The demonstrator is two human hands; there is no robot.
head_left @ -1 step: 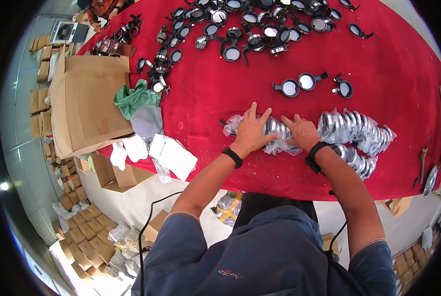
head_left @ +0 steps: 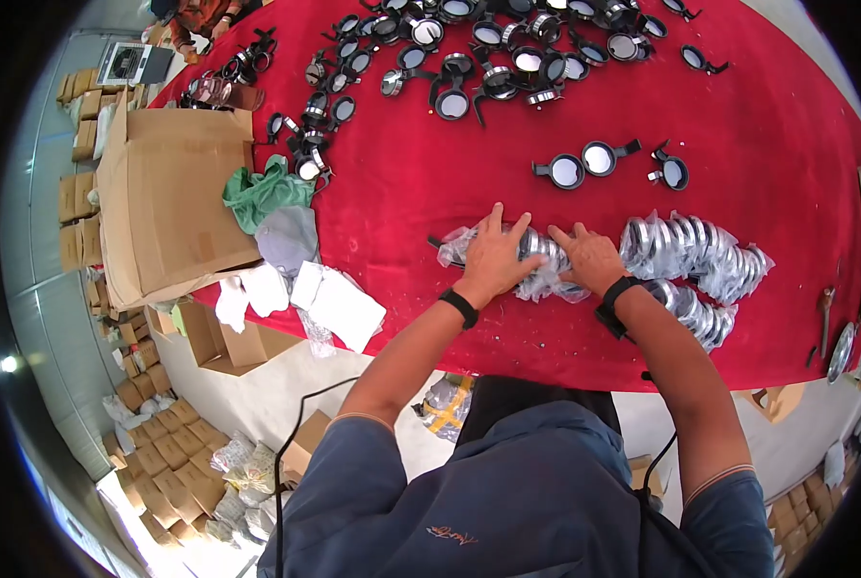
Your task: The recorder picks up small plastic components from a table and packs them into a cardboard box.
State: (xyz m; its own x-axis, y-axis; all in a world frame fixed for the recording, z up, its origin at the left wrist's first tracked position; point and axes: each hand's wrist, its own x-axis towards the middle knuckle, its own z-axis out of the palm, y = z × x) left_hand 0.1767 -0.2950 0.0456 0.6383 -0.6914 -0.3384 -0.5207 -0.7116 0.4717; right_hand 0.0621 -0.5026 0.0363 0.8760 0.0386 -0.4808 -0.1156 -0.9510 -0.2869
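Note:
A row of round black-and-silver parts in clear plastic wrap [head_left: 546, 281] lies across the red cloth in front of me. My left hand [head_left: 493, 258] rests over its left half, fingers spread. On the right half lies my right hand [head_left: 592, 260], its fingers apart and touching the wrap. Both hands partly hide the row. To the right are more wrapped parts, one row farther off [head_left: 676, 249] and one nearer [head_left: 690, 310], partly behind my right wrist. Beyond my hands sit loose black round parts with pale discs and side tabs: a touching pair [head_left: 566, 172] and a single one [head_left: 675, 174].
Many similar loose parts [head_left: 452, 103] spread over the far side of the red table [head_left: 430, 173]. At left stand a large cardboard box [head_left: 175, 193], a green bag [head_left: 268, 193] and white sheets [head_left: 344, 306]. A metal tool [head_left: 826, 318] lies at right. Another person's hands [head_left: 220, 27] show far left.
My left hand and forearm have shifted very slightly to the right. The right hand and the wrapped parts look the same.

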